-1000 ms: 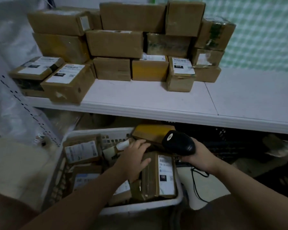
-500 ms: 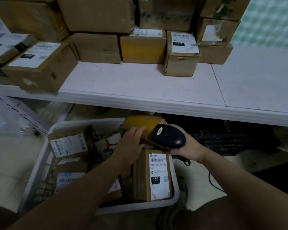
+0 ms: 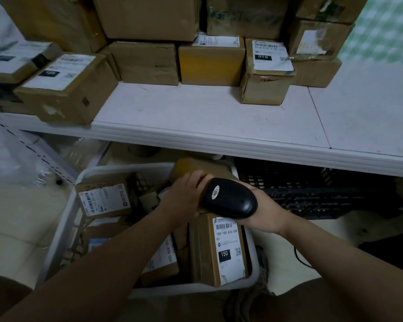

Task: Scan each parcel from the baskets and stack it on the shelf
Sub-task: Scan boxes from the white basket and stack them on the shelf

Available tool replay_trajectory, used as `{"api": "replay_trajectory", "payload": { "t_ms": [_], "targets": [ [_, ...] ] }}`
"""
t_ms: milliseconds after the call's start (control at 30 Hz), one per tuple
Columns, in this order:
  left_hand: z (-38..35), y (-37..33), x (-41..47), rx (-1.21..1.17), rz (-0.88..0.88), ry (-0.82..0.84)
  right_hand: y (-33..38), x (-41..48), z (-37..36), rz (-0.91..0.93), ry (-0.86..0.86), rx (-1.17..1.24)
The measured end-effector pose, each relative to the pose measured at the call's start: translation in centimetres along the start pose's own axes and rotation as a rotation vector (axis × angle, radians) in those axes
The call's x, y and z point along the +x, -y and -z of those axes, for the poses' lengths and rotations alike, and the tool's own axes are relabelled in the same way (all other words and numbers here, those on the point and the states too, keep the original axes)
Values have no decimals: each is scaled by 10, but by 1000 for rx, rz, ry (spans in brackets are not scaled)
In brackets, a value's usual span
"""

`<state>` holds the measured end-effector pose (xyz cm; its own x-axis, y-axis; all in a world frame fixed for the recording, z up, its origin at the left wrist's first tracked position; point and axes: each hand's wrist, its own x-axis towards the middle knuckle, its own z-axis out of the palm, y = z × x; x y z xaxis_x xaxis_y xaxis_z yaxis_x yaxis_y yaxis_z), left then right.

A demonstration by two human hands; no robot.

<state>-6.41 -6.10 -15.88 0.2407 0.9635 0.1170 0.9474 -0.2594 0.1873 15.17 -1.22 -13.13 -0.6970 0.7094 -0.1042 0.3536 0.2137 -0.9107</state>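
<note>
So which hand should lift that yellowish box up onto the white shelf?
Probably the left. The left hand curls over the yellowish cardboard parcel at the far end of the white plastic basket, while the right hand is busy gripping the black handheld scanner.

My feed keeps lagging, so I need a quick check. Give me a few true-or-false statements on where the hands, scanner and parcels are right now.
1. The right hand holds the black scanner. True.
2. The left hand hangs free of every parcel. False: it grips a yellow-brown parcel at the far end of the white basket.
3. The parcel labelled 150 lies on the shelf. False: it stands in the white basket.
4. A parcel labelled 010 sits on the shelf. True.
5. The black crate is left of the white basket. False: it is on the right.
</note>
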Motion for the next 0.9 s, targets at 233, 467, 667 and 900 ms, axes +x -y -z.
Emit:
{"api": "replay_trajectory", "payload": {
  "t_ms": [233,467,667,900],
  "targets": [
    [32,17,-37,25,-41,-242,46,-1,-12,165,-87,-113],
    [108,21,-86,-506,324,-454,107,5,-16,292,-161,-24],
    [169,29,-73,-963,508,-735,140,17,-10,264,-330,85],
    [225,33,-15,-1008,333,-845,166,40,-8,222,-361,360]
  ]
}}
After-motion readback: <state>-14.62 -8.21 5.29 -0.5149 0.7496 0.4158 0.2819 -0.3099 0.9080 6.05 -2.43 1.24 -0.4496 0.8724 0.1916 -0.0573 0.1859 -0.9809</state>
